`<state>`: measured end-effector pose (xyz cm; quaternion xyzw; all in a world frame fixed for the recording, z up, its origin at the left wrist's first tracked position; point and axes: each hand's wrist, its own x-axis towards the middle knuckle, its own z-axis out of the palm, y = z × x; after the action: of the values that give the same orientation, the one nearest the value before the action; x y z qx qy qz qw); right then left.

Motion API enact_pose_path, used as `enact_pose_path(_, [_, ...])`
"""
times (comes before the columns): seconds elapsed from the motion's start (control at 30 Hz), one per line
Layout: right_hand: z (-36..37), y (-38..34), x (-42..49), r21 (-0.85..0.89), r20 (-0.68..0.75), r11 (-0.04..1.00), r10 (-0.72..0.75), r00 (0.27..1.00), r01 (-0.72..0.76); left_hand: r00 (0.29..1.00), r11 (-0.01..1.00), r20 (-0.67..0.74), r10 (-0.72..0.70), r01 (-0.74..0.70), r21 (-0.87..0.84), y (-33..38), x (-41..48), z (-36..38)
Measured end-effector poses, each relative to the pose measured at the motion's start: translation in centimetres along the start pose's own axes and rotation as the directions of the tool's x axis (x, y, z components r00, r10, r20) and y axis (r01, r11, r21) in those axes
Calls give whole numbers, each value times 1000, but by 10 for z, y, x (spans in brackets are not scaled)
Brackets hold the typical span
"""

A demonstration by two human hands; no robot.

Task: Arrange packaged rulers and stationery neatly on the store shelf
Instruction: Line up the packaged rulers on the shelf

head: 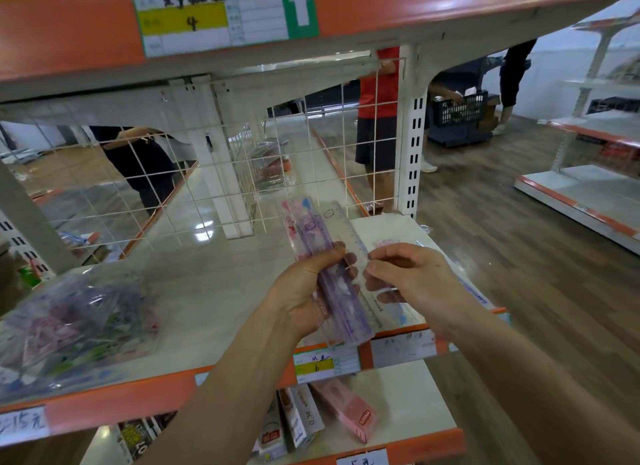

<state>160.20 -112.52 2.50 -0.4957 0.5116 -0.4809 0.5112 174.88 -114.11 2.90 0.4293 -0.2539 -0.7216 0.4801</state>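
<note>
Packaged rulers (pixel 341 300), a small stack of pink, purple and clear ones, are held just above the front right part of the white shelf (pixel 214 291), pointing away toward the wire grid (pixel 207 180). The left hand (pixel 304 298) cups them from below with its fingers curled over the top, and the right hand (pixel 412 277) pinches the clear one's edge between thumb and forefinger. On the left of the same shelf sits a crinkly clear bag of stationery (pixel 76 326), and a pink box (pixel 349 409) lies on the shelf below.
</note>
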Motion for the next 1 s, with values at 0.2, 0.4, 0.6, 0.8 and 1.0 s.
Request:
enact_pose_path(0.2, [-3, 2, -3, -274, -67, 955, -136, 988, 113, 1000, 999, -18, 7, -7, 35, -4, 3, 11])
enact_pose_path(0.4, [-8, 5, 3, -464, -54, 860, -266, 962, 212, 1000, 999, -10, -10, 10, 32, -6, 8, 16])
enact_pose_path(0.6, [-13, 2, -2, -561, 59, 796, -236, 970, 228, 1000, 1000, -26, -6, 7, 9, -5, 10, 23])
enact_pose_path(0.8, [-28, -4, 3, -705, 82, 689, -157, 984, 169, 999, 999, 24, -44, 43, 16, -9, 16, 28])
enact_pose_path(1.0, [-71, -3, 19, -476, -73, 876, 51, 996, -80, 998, 999, 23, -52, 52, 12, -11, 28, 25])
